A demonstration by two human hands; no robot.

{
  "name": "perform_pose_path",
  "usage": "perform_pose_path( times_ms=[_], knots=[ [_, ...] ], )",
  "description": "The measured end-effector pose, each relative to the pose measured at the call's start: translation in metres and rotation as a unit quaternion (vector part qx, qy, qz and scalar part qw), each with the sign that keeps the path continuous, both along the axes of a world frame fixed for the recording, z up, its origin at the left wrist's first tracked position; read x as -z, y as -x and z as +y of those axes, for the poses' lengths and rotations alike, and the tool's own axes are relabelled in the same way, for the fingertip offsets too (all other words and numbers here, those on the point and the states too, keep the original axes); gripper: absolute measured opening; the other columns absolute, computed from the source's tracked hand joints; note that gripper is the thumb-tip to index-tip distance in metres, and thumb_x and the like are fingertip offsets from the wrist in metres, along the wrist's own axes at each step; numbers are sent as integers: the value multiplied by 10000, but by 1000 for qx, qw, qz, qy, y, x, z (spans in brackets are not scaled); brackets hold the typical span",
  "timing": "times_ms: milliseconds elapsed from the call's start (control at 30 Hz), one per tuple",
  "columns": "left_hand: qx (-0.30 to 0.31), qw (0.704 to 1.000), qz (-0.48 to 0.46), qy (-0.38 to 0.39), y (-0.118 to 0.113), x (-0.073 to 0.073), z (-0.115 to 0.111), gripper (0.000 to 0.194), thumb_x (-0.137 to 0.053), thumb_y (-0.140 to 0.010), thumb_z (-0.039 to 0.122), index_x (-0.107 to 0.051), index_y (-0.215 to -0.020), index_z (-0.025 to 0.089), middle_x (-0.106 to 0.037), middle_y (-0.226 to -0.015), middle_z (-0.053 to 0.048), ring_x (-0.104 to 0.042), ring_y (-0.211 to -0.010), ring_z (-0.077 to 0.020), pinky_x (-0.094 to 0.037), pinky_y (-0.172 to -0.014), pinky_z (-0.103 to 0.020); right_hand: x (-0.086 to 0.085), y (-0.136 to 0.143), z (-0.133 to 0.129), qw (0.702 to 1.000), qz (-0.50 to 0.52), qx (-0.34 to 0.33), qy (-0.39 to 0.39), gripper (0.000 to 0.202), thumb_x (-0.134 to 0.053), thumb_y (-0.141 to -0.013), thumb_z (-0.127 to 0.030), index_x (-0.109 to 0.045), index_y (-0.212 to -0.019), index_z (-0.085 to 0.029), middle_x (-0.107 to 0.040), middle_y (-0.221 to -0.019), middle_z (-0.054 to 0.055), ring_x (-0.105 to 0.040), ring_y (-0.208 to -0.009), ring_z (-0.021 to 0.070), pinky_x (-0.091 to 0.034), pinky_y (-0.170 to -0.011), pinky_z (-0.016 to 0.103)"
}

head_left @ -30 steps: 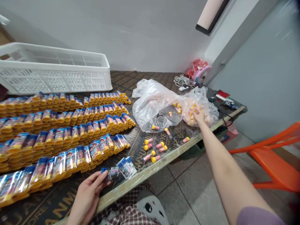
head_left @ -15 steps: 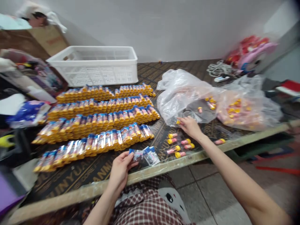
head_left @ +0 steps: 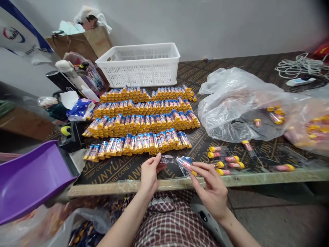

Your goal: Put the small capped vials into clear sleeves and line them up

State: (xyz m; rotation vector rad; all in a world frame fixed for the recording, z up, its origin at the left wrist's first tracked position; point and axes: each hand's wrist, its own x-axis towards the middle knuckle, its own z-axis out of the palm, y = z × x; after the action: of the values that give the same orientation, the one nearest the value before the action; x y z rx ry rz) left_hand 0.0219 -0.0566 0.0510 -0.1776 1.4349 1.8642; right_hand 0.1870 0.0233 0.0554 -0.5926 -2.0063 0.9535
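Observation:
My left hand [head_left: 151, 169] pinches a small clear packet [head_left: 167, 159] near the table's front edge. My right hand [head_left: 209, 183] holds a yellow-capped clear tube [head_left: 185, 164] with pink inside, its far end tilted toward the packet. Under that tube lie flat sachets with blue tops [head_left: 188, 159]. Several similar loose tubes [head_left: 231, 159] lie to the right of my right hand. Rows of blue-and-yellow wrapped tubes [head_left: 144, 142] are stacked beyond my left hand.
A white basket [head_left: 140, 70] stands behind the rows. Clear plastic bags [head_left: 231, 99] with tubes spread at the right. A white cable [head_left: 295, 68] lies at the back right. At the left are a purple dustpan [head_left: 33, 181] and a tape dispenser [head_left: 74, 137].
My right hand has come back from the plastic bag to beside my left hand, bringing a yellow-capped tube. The view has turned right-to-left, showing more of the left side.

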Motion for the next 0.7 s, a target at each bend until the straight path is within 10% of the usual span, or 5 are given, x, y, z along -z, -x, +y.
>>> perform_pose_path(
  times_ms=[500, 700],
  knots=[
    [97, 993, 22, -57, -7, -11, -2, 397, -810, -586, 353, -669, -897, 148, -662, -697, -7, -615, -638, -125, -500, -621, -236, 10, 4, -6, 991, -42, -122, 35, 451, -465, -857, -66, -590, -1197, -335, -607, -1054, 41, -606, -968, 180, -533, -829, 330],
    [188, 980, -34, -60, -13, -17, -5, 392, -841, -545, 321, -682, -832, 106, -694, -720, -58, -612, -590, -115, -478, -573, -213, 11, 7, 0, 993, -66, -101, -16, 798, -578, -698, -77, -313, -1411, -321, -438, -1306, 92, -485, -1175, 270, -464, -961, 470]
  ],
)
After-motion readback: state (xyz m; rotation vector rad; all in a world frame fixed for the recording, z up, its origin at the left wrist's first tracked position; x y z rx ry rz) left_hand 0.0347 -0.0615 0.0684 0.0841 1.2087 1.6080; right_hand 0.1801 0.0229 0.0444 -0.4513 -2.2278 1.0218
